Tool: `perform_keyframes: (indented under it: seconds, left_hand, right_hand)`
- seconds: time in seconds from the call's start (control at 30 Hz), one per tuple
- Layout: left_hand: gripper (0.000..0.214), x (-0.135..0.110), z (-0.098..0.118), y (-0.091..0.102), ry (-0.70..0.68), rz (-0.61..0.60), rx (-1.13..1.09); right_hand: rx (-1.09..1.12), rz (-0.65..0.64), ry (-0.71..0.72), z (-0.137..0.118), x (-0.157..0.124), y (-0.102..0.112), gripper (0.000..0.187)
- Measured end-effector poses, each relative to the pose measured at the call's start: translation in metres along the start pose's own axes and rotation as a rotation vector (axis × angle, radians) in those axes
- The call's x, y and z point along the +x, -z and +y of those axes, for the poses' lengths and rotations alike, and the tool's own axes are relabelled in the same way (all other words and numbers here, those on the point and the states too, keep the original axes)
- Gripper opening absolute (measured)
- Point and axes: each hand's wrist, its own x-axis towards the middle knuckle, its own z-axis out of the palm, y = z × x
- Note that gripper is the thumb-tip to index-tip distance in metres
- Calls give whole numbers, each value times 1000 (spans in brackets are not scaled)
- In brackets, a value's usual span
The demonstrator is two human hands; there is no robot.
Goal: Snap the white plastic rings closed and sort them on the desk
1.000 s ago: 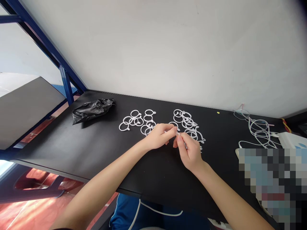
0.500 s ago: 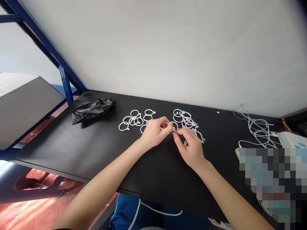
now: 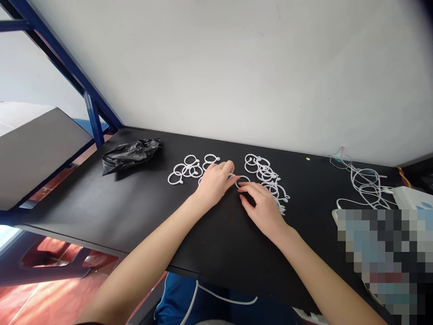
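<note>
Two loose groups of white plastic rings lie on the black table (image 3: 135,207): a left group (image 3: 187,170) and a right group (image 3: 267,175). My left hand (image 3: 214,184) lies palm down at the right edge of the left group, fingers stretched over a few rings, holding nothing that I can see. My right hand (image 3: 263,206) rests on the table beside the right group with its fingers out. Its fingertips touch a single ring (image 3: 242,181) that lies flat between the two hands.
A crumpled black plastic bag (image 3: 130,153) lies at the back left. White cables (image 3: 363,180) and a white device (image 3: 411,196) sit at the right, above a blurred patch. A blue metal frame (image 3: 91,117) and a grey surface (image 3: 34,153) stand to the left. The wall runs behind the table.
Both hands were pinched together on a ring a little above the table. They have lowered and flattened, the left sliding onto the left group, and a ring now lies on the table between them.
</note>
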Motion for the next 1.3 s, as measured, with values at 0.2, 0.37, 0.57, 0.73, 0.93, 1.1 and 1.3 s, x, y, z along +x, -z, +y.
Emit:
perform_keyframes:
  seconds: [0.2,0.37,0.57,0.73,0.93,1.1,1.3]
  left_hand:
    - [14,0,0,0,-16,-35,72]
    - [13,0,2,0,-12,-66,113]
    - [11,0,4,1,14,-128,134]
    - [14,-2,1,-1,38,-131,158]
    - [17,-2,0,-3,47,-135,199]
    - [17,-2,-2,-4,38,-134,220]
    - [18,-2,0,-2,-59,-105,169]
  right_hand:
    - [51,21,15,3,-1,-1,26]
    - [96,31,18,3,0,-1,30]
    - [122,55,11,3,0,-1,30]
    - [123,45,3,3,1,0,29]
    - [114,44,-5,3,0,-1,27]
    - [119,44,-9,3,0,-1,31]
    - [108,47,-16,3,1,0,27]
